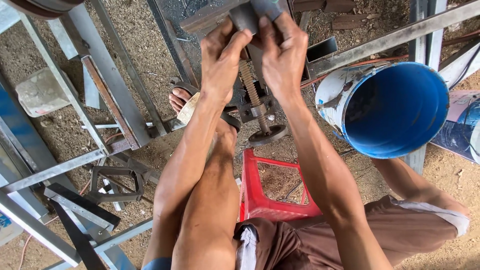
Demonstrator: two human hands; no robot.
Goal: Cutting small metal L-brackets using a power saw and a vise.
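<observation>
Left hand [222, 62]: closed, fingers curled onto a dark metal piece [245, 17] held at the top of a vise [257, 107]. Right hand [282, 57]: closed, fingertips pressed on the same piece from the other side; the thumbs nearly meet. Metal piece: gripped between both hands, at the fingertips, partly hidden. Threaded screw [248, 82]: seen directly below the hands, running down between the wrists to a round handwheel [267, 135]. Red stool [272, 187]: placed below the forearms. Blue bucket [392, 107]: lying on its side, right of the right forearm. Steel frames [107, 97]: laid on dirt, left of the left arm. Sandalled foot [182, 97]: just left of the left wrist.
</observation>
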